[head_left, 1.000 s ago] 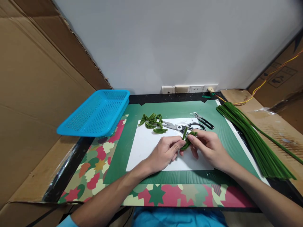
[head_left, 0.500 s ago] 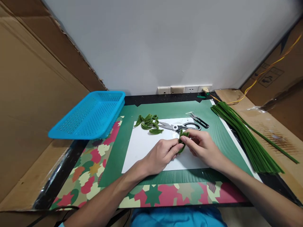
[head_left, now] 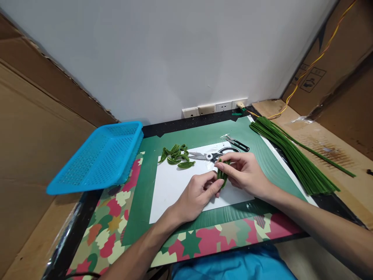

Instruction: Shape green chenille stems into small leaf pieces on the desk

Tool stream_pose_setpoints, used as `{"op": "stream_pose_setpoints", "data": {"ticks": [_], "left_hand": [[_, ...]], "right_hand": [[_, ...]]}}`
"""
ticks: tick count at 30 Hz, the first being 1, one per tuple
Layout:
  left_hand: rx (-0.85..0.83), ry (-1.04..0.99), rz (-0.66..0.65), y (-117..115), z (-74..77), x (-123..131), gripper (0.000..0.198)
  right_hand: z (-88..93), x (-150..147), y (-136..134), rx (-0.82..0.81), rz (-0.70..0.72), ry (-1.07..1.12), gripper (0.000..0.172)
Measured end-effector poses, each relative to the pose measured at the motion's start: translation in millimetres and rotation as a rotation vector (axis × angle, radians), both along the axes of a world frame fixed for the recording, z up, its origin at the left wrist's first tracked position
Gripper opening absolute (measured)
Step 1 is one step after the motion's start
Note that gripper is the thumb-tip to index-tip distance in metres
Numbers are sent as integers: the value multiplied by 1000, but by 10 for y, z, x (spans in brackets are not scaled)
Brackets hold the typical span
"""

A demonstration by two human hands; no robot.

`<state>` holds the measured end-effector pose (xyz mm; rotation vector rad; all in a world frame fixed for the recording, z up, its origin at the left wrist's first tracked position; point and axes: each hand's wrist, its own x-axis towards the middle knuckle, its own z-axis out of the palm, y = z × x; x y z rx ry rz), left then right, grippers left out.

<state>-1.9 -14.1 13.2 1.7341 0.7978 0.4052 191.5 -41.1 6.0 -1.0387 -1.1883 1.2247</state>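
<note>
Between my two hands is a small leaf shape of bent green pipe cleaner, held upright above the white paper. My left hand pinches its lower end with thumb and fingers. At its upper end, the thumb and fingers of my right hand are closed on it. Behind it lie scissors with black-and-white handles, partly covered by my right hand. A pile of similar green leaf shapes rests at the paper's upper left, with one single leaf just in front.
A blue perforated basket stands at the left. Small black thread snips lie behind the scissors on the green mat. Long green pipe cleaners lie bundled at the right. Cardboard walls flank both sides; sockets line the back wall.
The view has turned and tilted a little. My right fingers now grip the leaf's upper end more closely, and its strands look straighter and closer together. Both hands still hold it.
</note>
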Motion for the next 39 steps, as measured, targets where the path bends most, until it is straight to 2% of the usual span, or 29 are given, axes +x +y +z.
{"op": "stream_pose_setpoints", "data": {"ticks": [7,14,19,22,27,30,34,36,39], "left_hand": [[-338,-212,110,-42,-103,53,36],[-342,-261,143,-40,-122,51,37],[-303,-289,148,-20,-155,36,34],[-299,-308,180,-2,-149,40,34],[-321,-340,265,32,-122,44,36],[-264,-335,318,44,-119,36,37],[-169,-318,343,39,-121,33,35],[-169,-323,329,32,-117,38,34],[-178,-330,317,25,-104,45,35]], "right_hand": [[-23,15,10,76,-95,20,24],[-15,60,36,69,-122,52,24],[-23,78,61,8,-67,57,26],[-28,88,58,46,-24,-8,27],[-38,103,11,195,-74,-288,18],[-34,112,-18,420,-149,-528,13],[-34,88,-39,716,-167,-821,33],[-49,64,-41,779,-148,-895,35],[-89,51,-29,834,-153,-903,25]]}}
